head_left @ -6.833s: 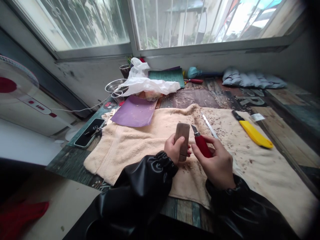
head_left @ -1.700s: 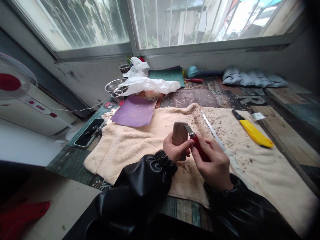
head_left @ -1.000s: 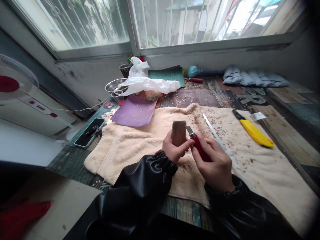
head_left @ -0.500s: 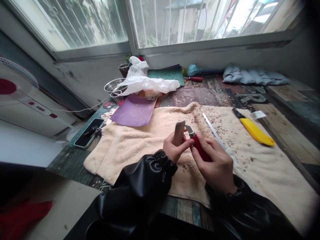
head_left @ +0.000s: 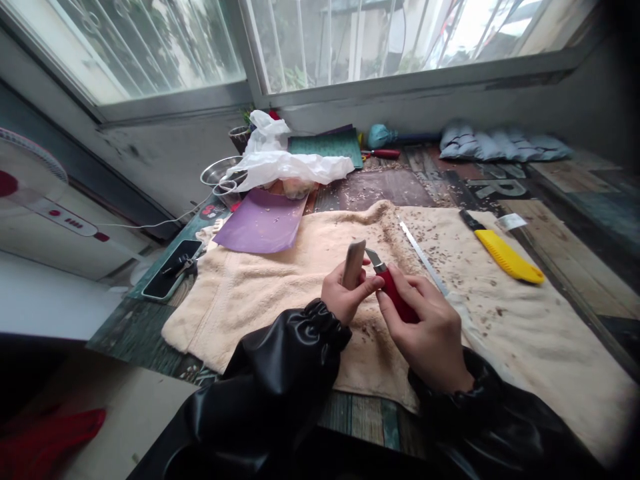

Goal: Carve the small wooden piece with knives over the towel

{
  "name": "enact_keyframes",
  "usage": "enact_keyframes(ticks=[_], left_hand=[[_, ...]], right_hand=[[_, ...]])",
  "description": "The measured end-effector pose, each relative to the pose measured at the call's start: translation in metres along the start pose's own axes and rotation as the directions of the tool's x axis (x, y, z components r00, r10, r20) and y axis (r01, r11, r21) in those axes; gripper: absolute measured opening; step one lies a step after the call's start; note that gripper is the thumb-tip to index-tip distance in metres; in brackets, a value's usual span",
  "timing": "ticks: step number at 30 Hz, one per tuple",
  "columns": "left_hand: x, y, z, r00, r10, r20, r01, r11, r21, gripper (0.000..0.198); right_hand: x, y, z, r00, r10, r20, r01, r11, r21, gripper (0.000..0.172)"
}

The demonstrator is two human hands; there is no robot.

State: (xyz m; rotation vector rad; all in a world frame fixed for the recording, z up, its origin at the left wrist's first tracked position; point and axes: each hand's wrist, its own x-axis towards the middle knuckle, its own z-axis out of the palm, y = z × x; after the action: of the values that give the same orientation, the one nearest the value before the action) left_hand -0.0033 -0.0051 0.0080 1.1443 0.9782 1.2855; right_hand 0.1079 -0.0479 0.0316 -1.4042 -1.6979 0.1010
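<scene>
Held upright in my left hand (head_left: 343,293) is a small flat piece of wood (head_left: 354,264) with a rounded top. My right hand (head_left: 425,323) is wrapped round the red handle of a carving knife (head_left: 397,291). Its short metal blade points up and left, close beside the wood; I cannot tell whether it touches. The left thumb reaches over to the knife near the base of its blade. Both hands are above a cream towel (head_left: 265,287) strewn with brown shavings. A thin saw blade (head_left: 423,253) lies on the towel beyond my right hand.
A yellow-handled tool (head_left: 507,257) lies at the right. Purple sandpaper (head_left: 265,222), a white plastic bag (head_left: 295,165), a metal bowl (head_left: 213,175) and a green sheet (head_left: 330,148) are farther back. A phone with keys (head_left: 173,270) rests at the left. A fan (head_left: 30,180) stands beyond the table's left side.
The whole view has shifted slightly, with things appearing a little farther left. Both hands keep their grips on the wood and the knife, with hardly any change between them.
</scene>
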Motion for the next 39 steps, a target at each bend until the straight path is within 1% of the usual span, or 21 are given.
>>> enact_keyframes(ticks=[6,11,15,18,20,21,23,24,27,29,31,35,39], left_hand=[[0.000,-0.001,0.001,0.999,-0.027,-0.021,0.028,0.998,0.049,0.036],[-0.001,0.002,-0.001,0.999,0.003,-0.034,0.002,0.987,0.162,0.036],[-0.002,0.004,-0.001,0.999,0.007,-0.048,0.004,0.970,0.242,0.039],[-0.004,0.004,0.000,0.997,0.033,-0.077,-0.010,0.959,0.282,0.033],[-0.004,0.002,0.001,0.993,0.035,-0.110,-0.003,0.960,0.279,0.030],[-0.004,0.001,0.001,0.991,0.018,-0.132,0.017,0.965,0.262,0.030],[-0.003,0.000,0.000,0.984,-0.056,-0.172,0.092,0.974,0.206,0.033],[-0.002,0.000,0.000,0.980,-0.095,-0.175,0.124,0.979,0.162,0.034],[0.000,0.001,0.000,0.982,-0.147,-0.118,0.144,0.989,-0.036,0.033],[0.001,0.002,0.001,0.985,-0.151,-0.081,0.137,0.977,-0.164,0.030],[0.001,0.003,0.002,0.989,-0.139,-0.060,0.121,0.963,-0.239,0.028],[0.002,0.003,0.001,0.994,-0.109,-0.010,0.102,0.955,-0.279,0.025],[0.003,0.004,-0.002,0.990,-0.144,0.003,0.140,0.957,-0.253,0.025]], right_hand=[[0.000,0.001,0.000,0.999,0.027,0.019,-0.027,1.000,-0.002,0.040],[0.000,0.000,0.000,0.998,0.050,0.032,-0.050,0.999,-0.020,0.040],[-0.001,0.003,0.002,0.998,0.061,0.035,-0.060,0.998,-0.033,0.040],[-0.002,0.006,0.005,0.996,0.071,0.048,-0.069,0.996,-0.050,0.039],[-0.001,0.008,0.006,0.994,0.085,0.065,-0.082,0.996,-0.045,0.039],[-0.001,0.008,0.006,0.993,0.096,0.069,-0.094,0.995,-0.037,0.039],[0.000,0.008,0.006,0.990,0.124,0.061,-0.123,0.992,-0.021,0.040],[0.001,0.008,0.005,0.989,0.138,0.050,-0.137,0.990,-0.015,0.041],[0.002,0.009,0.004,0.985,0.172,0.019,-0.172,0.985,0.008,0.042],[0.003,0.010,0.003,0.982,0.187,0.027,-0.187,0.982,0.026,0.042],[0.004,0.011,0.003,0.983,0.178,0.044,-0.180,0.983,0.033,0.041],[0.005,0.009,0.001,0.993,0.107,0.056,-0.108,0.994,0.014,0.036],[0.007,0.009,-0.002,0.996,0.067,0.062,-0.066,0.998,-0.010,0.033]])
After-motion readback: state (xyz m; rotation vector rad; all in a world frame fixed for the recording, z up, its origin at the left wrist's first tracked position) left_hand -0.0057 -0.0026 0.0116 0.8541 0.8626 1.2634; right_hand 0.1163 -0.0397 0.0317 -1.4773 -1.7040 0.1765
